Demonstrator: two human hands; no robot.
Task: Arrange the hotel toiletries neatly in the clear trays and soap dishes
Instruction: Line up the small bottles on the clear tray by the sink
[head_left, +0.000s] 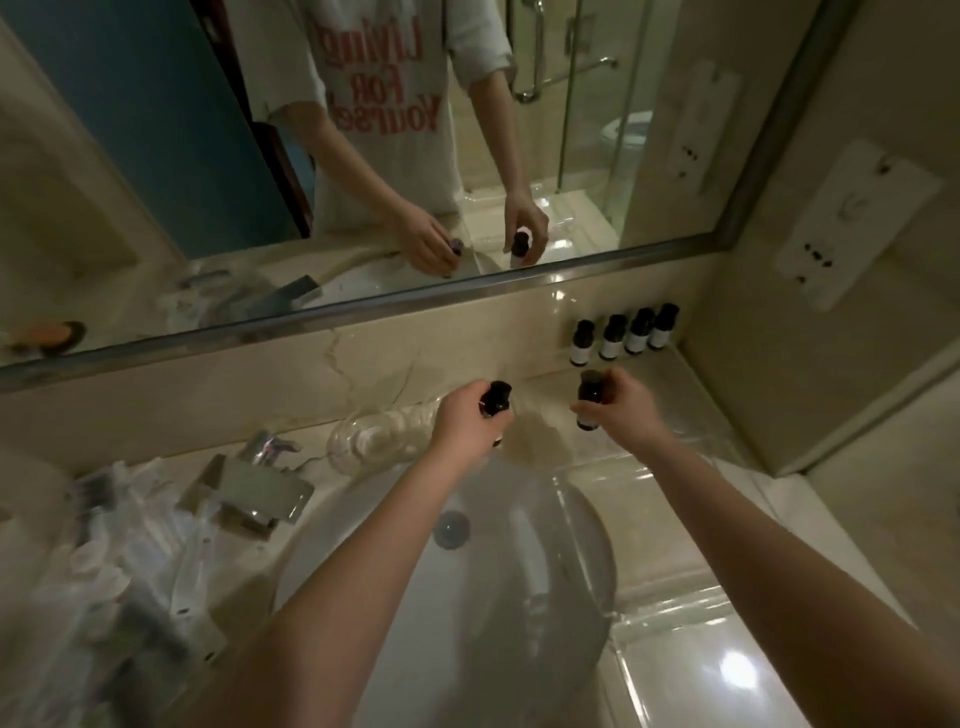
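My left hand (462, 423) grips a small dark toiletry bottle (496, 397) above the back rim of the sink. My right hand (623, 408) holds a second dark bottle with a white label (589, 402), upright, above a large clear tray (670, 525) on the counter's right side. Several matching bottles (623, 335) stand in a row against the back wall, beyond my right hand. A clear soap dish (374, 436) lies just left of my left hand. Plastic-wrapped toiletries (130, 561) are piled at the left.
A white round sink (467, 582) with a drain fills the middle. A chrome faucet (254, 488) sits at its left. The mirror (363, 156) runs along the back and reflects my hands. A side wall with sockets (852, 223) closes off the right.
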